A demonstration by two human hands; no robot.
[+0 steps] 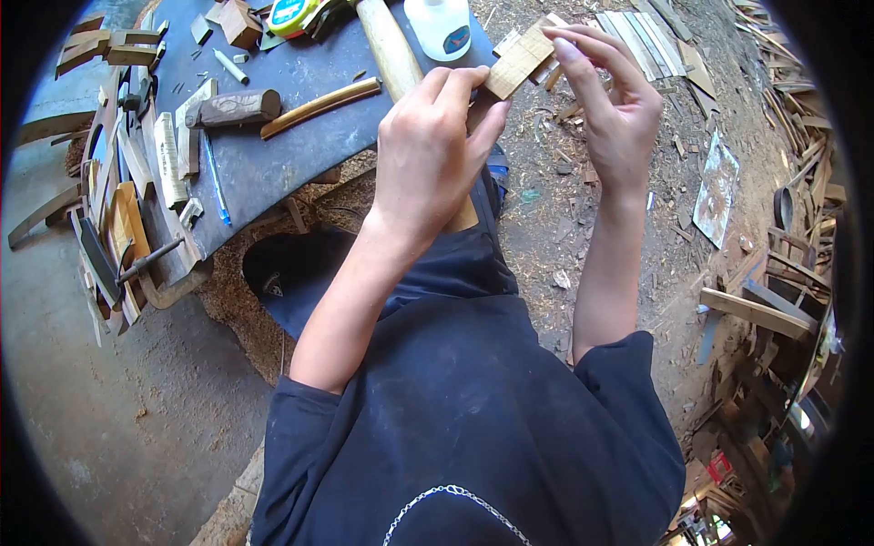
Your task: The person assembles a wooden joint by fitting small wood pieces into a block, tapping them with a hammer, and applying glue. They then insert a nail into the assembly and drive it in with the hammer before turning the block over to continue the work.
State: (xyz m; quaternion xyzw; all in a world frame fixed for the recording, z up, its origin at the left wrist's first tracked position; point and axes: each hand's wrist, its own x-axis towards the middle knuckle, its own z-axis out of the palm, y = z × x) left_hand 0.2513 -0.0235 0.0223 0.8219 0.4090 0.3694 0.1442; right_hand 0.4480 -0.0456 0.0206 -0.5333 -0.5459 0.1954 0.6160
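Observation:
In front of me, a small light-brown wooden block (517, 67) is held up at a slant. My left hand (423, 146) pinches its near end between thumb and fingers. At its far end is my right hand (621, 114), thumb and forefinger closed together on the block's edge, the other fingers curled. A pale wooden handle (389, 50) lies on the bench just beyond my left hand. Beside that handle stands a white plastic bottle (437, 27) with a round blue label. Part of the block is hidden behind my fingers.
The dark workbench (314, 150) carries a yellow tape measure (293, 16), a brown wooden strip (320, 107), a dark wooden block (234, 107) and a blue pen (217, 182). Wood pieces and a clamp (155, 259) line its left edge. Scrap wood (756, 314) piles up at right.

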